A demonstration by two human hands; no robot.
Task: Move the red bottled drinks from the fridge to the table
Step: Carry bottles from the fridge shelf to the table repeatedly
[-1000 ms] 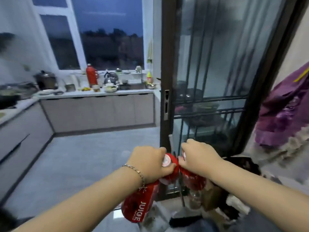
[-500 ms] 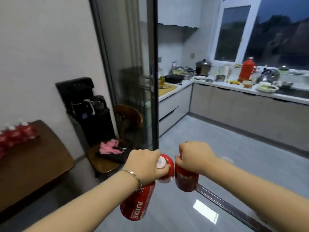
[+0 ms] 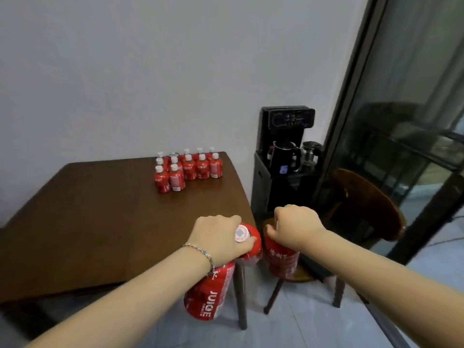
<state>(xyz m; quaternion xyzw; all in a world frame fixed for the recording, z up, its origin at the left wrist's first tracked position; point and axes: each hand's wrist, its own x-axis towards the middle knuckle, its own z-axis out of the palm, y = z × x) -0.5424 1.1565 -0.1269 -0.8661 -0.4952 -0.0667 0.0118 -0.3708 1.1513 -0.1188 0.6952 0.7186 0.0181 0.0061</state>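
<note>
My left hand point(image 3: 219, 237) grips two red bottled drinks by their necks: one labelled JUICE point(image 3: 209, 295) hangs below my wrist, the other point(image 3: 247, 241) shows its white cap beside my thumb. My right hand point(image 3: 293, 226) is closed around the top of a third red bottle point(image 3: 282, 259). Both hands hover near the right front corner of the brown wooden table point(image 3: 100, 222). Several red bottles with white caps point(image 3: 188, 169) stand in a cluster at the table's far right, near the wall.
A black water dispenser with kettles point(image 3: 283, 156) stands against the wall right of the table. A round wooden chair point(image 3: 364, 209) sits below my right hand. A dark-framed glass sliding door point(image 3: 401, 121) fills the right side. The floor is grey tile.
The view has swung left from the kitchen and door to the table. The table with its bottle cluster is now close in front; both hands still hold the same bottles.
</note>
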